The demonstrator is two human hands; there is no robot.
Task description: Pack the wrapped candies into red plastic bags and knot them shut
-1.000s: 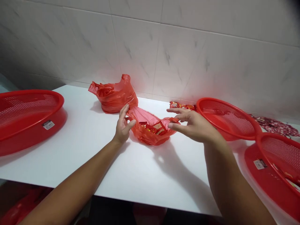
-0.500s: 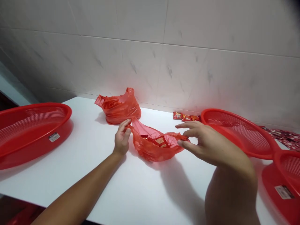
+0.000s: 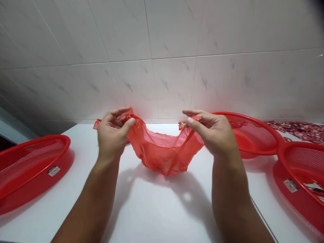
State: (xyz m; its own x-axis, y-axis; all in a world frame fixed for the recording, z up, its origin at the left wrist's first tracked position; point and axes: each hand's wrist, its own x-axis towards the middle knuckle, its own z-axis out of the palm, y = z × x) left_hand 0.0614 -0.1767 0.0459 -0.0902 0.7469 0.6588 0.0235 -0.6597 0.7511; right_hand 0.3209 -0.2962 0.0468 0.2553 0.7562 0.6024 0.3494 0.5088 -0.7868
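A thin red plastic bag (image 3: 164, 155) hangs between my two hands, sagging in the middle just over the white table. My left hand (image 3: 112, 130) pinches the bag's left handle between thumb and fingers. On the other side, my right hand (image 3: 211, 130) grips the right handle, thumb pressed against the fingers. The bag's front wall hides what lies inside it. Behind my left hand, a second red bag is almost wholly covered; only a red tip (image 3: 97, 124) sticks out.
A red plastic basket (image 3: 54, 155) stands at the left. At the right are two more, a farther basket (image 3: 255, 131) and a nearer basket (image 3: 283, 202) with something inside. Small red packets (image 3: 181, 125) lie by the tiled wall (image 3: 162, 84). Patterned dark red cloth or packets (image 3: 301, 130) lie at back right.
Both hands have risen and pulled the bag's handles up, so its sides stretch upward and its contents no longer show. The camera view has also shifted.
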